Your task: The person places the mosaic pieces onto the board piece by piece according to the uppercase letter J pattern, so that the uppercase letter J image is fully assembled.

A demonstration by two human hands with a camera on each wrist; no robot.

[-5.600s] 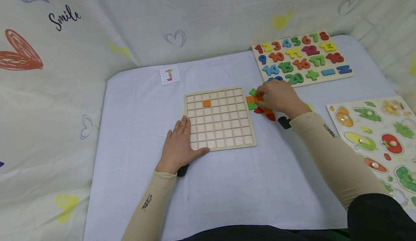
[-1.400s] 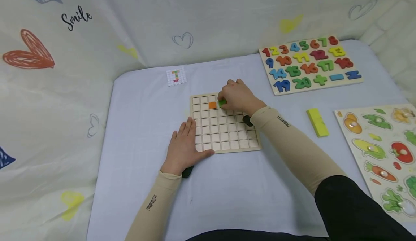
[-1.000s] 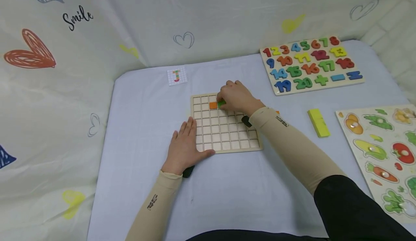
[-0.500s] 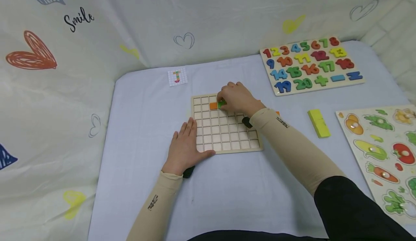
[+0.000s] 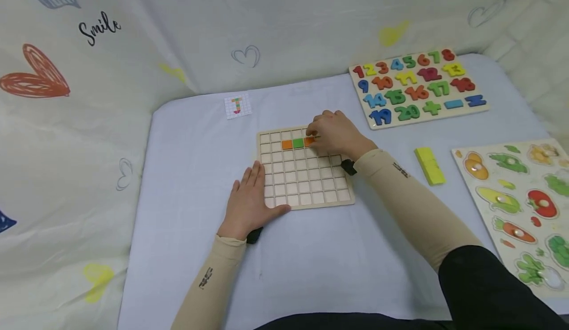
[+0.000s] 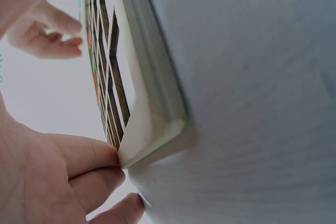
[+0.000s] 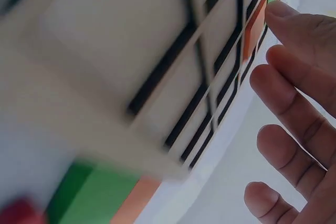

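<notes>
Orange tile [image 5: 307, 142] lies in the second row of a wooden grid board [image 5: 304, 187], toward 12 o'clock, with a green tile [image 5: 298, 143] and a second orange tile [image 5: 287, 144] lined up at its 9 o'clock. The right hand [image 5: 339, 135] is at the tile, fingers loosely apart; whether the thumb touches cannot be told. At the board's 8 o'clock, the left hand [image 5: 249, 204] rests on its edge, fingers straight. Farther out: a patterned card [image 5: 237, 106] at 10, a number puzzle [image 5: 420, 87] at 2, yellow blocks [image 5: 429, 166] at 3.

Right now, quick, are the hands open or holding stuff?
Left hand: open, resting against the wooden board.
Right hand: open, thumb by an orange tile.
</notes>
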